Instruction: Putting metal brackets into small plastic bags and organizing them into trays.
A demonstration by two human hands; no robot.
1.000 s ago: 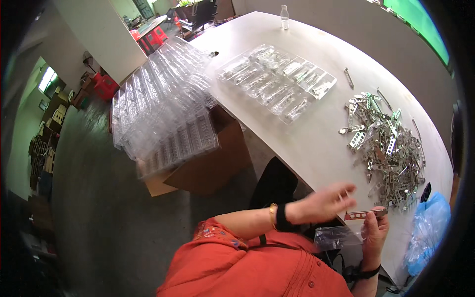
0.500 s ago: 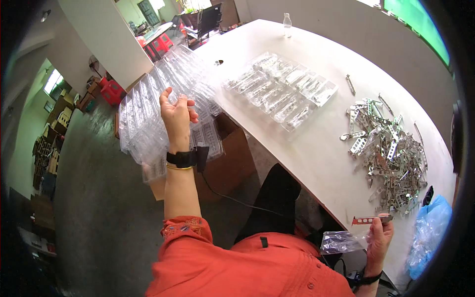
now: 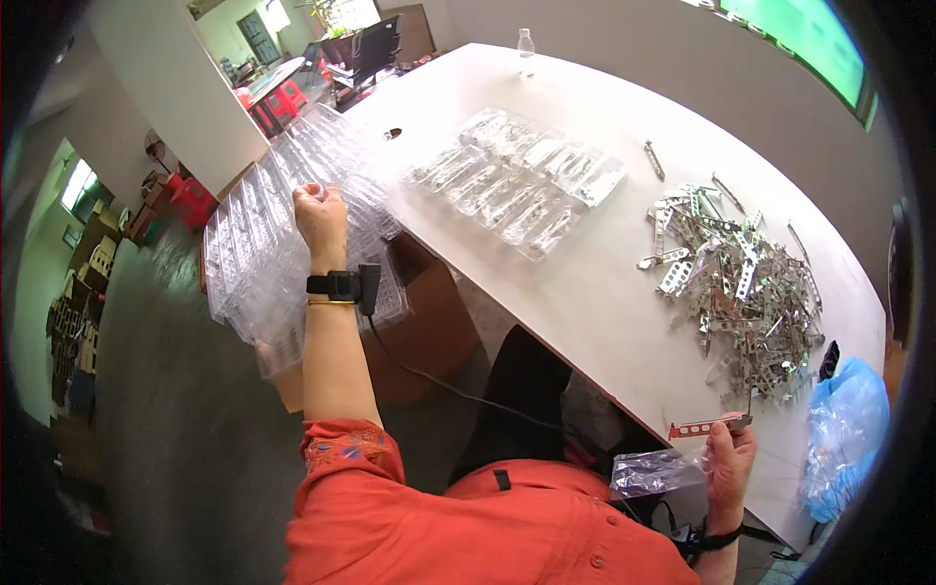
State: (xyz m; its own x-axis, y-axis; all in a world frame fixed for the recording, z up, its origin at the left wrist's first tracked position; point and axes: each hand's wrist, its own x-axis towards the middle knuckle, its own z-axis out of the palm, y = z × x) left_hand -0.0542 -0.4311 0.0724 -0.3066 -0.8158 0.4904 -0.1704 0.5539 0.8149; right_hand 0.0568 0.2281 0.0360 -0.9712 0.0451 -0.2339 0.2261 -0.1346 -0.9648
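My left hand point(image 3: 320, 216) is over a pile of clear plastic blister trays point(image 3: 263, 210) at the left, its fingers curled closed on what looks like the clear plastic of a tray; the fingertips are partly hidden. Low at the right, my right hand point(image 3: 729, 473) pinches a flat metal bracket point(image 3: 694, 429) with a row of holes between thumb and fingers. A small clear plastic bag point(image 3: 651, 474) hangs from the same hand, over the table's front edge. To the right hand's far side lies a heap of similar metal brackets point(image 3: 756, 302).
On the white table point(image 3: 585, 302) sits a clear tray point(image 3: 517, 180) filled with bagged parts. A small glass bottle point(image 3: 526, 43) stands at the far edge, a blue plastic bag point(image 3: 846, 429) at the right. Below the trays is a cardboard box point(image 3: 434, 331). A cable point(image 3: 419, 372) runs from my left wrist.
My left hand's fingers have gone from spread to curled closed over the trays. My right hand still holds the bracket and bag. The whole view has shifted slightly.
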